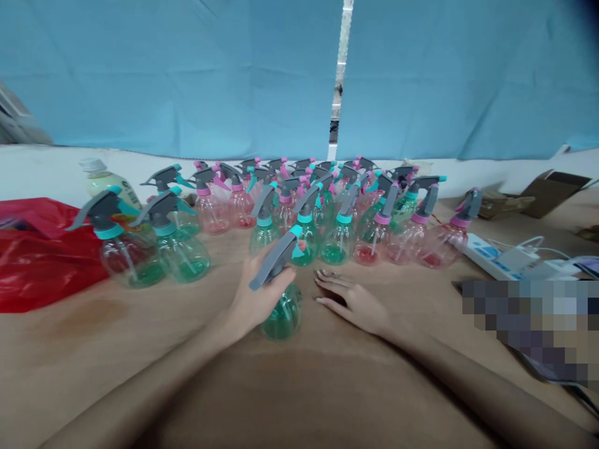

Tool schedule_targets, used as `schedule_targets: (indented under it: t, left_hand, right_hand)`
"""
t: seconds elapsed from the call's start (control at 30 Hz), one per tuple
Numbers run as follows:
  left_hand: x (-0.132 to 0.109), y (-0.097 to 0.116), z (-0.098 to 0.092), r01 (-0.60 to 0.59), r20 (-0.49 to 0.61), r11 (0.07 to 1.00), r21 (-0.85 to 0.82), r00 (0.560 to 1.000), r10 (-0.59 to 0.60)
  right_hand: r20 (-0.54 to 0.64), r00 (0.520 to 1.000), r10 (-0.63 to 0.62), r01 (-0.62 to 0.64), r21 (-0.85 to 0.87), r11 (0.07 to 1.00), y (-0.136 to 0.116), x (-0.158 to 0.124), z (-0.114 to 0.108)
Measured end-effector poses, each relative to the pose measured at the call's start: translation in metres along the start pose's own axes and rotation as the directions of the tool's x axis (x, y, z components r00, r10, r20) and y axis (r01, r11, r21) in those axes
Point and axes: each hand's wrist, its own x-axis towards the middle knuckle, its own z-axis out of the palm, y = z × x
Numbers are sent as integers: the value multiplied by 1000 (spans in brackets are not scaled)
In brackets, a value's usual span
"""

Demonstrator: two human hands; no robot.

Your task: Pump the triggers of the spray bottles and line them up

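My left hand [259, 290] is wrapped round the neck of a green spray bottle [282, 318], just under its grey trigger head. The bottle is upright on or just above the table; which of the two I cannot tell. Its turquoise nozzle points away to the right. To the right of it, my right hand [353, 302] lies palm down on the table with its fingers stretched out, holding nothing. Beyond both hands stand several more green spray bottles [334, 243] and pink spray bottles [372, 246]. Two green spray bottles [185, 259] stand close together on the left.
A red plastic bag [51, 262] and a capped bottle [107, 178] are at the left. On the right are a white power strip [496, 255] with cables, a blurred-out dark device [538, 330] and an open cardboard box [552, 193]. Blue sheeting [187, 81] covers the wall behind.
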Motion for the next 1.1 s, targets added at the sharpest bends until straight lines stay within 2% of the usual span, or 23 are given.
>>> schedule_targets:
  t: [0.57, 1.1]
  left_hand:
    - [0, -1, 0, 5, 29, 997, -78, 1000, -2]
    - [0, 2, -2, 7, 35, 1000, -24, 999, -6]
  right_hand:
    - [7, 1000, -4, 4, -11, 1000, 0, 0, 0]
    - [-7, 1000, -12, 12, 32, 999, 0, 0, 0]
